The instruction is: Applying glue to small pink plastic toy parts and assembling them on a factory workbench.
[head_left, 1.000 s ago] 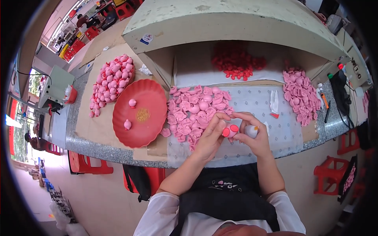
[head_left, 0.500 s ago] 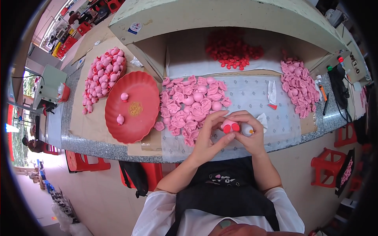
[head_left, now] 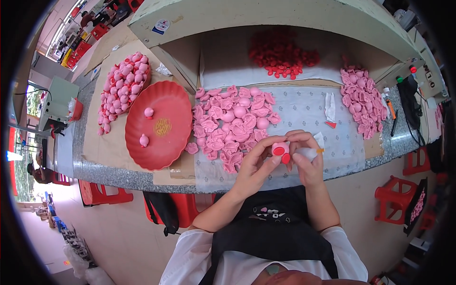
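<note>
Just over the front edge of the table, my left hand [head_left: 256, 168] pinches a small pink toy part [head_left: 279, 148] between thumb and fingers. Two red oval pieces [head_left: 285, 157] show on its side facing me. Close against it is my right hand [head_left: 309, 166], closed around a small whitish bottle [head_left: 308, 153] with an orange tip, probably glue. Whether the right fingertips also touch the toy part is hard to make out. Left of my hands lies a heap of pink molded shells and balls [head_left: 232, 126] on patterned white paper [head_left: 297, 107].
A red scalloped bowl [head_left: 137, 154] holds two pink pieces. Behind it is a pile of pink-and-red pieces [head_left: 124, 80]. Red parts [head_left: 285, 57] lie under a pale metal hood [head_left: 266, 19]. More pink parts [head_left: 363, 102] and an orange pen [head_left: 390, 108] are at right.
My right hand has turned, and the bottle's orange tip now points right, away from the toy part. One red piece sits lower on the toy part, which has shifted slightly right.
</note>
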`<state>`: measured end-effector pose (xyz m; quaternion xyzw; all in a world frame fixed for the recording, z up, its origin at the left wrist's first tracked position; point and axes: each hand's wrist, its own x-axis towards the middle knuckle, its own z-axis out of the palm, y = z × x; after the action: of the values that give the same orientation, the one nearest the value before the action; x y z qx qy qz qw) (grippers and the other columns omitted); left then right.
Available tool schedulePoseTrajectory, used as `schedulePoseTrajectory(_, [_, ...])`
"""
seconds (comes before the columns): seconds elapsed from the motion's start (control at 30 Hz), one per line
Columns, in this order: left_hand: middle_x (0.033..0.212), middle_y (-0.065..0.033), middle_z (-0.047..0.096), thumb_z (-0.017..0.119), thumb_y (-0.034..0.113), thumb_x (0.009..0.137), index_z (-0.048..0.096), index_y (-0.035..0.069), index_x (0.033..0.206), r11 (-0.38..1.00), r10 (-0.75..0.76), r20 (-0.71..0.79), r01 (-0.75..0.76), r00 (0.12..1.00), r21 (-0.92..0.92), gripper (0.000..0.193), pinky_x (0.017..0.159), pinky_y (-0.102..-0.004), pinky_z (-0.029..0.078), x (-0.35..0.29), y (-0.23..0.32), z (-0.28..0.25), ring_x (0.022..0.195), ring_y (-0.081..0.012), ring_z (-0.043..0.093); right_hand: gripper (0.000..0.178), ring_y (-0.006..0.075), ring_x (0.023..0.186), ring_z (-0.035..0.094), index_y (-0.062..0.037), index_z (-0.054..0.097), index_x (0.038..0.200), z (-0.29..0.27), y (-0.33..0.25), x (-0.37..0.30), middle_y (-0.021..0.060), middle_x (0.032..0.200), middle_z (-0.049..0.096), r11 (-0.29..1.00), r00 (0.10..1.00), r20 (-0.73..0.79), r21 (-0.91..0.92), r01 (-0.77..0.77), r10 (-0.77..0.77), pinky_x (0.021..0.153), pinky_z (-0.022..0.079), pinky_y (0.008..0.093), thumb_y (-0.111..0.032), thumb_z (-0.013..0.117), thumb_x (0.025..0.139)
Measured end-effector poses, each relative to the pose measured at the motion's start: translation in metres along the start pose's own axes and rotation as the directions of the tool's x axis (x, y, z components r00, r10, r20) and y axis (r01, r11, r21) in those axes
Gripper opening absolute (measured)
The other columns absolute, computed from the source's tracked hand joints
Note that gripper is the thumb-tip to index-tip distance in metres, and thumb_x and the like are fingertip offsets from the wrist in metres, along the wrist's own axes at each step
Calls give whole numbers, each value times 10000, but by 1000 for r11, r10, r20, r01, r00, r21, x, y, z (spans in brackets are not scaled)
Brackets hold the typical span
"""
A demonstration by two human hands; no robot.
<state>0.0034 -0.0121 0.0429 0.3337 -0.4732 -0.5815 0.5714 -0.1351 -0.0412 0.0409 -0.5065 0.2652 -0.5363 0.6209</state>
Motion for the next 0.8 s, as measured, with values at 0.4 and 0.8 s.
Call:
schedulePoseTrajectory(0.4, [1011,-93,466,477,50,798,388,13,1059,987,-105,159,123,982,-103,278,810,-258,353,4,7,-9,943,-134,451,271,42,394,372,16,464,902,-13,-28,18,50,650,491,797,790,250,101,-596,559,344,278,156,-113,585,697])
schedulePoseTrajectory(0.8, [996,-139,500,522,80,768,425,25,1002,924,-216,237,276,947,-263,259,636,-287,449,8,5,-14,867,-181,508,189,48,411,396,-17,482,859,-12,-33,17,28,594,452,792,777,250,58,-607,577,342,284,159,-70,585,710])
